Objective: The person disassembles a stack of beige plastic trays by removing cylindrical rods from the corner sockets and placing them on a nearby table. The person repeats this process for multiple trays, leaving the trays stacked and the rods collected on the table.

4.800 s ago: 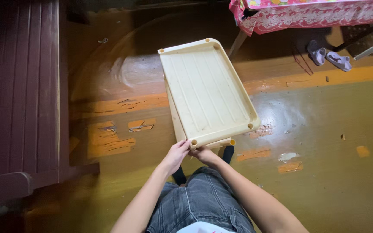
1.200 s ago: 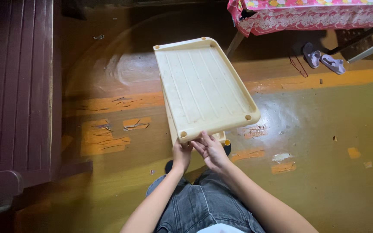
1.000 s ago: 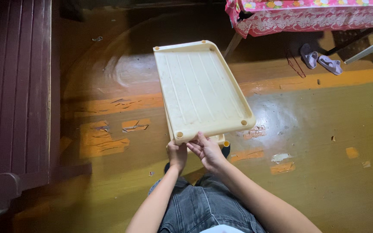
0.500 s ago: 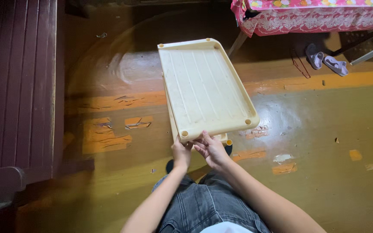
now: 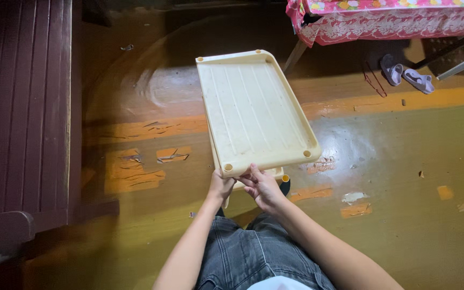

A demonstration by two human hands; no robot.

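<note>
Worn yellow-painted floor fills the frame. At lower centre, the left hand and right hand are closed on the near edge of a cream plastic tray, held mid-frame; a second panel possibly lies beneath. Slippers are seen upper right.

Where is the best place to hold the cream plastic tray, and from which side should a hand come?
Probably the two long raised rims of the cream tray, one hand from each side. It is wide, and now both the left hand and right hand hold only its near short edge.
</note>
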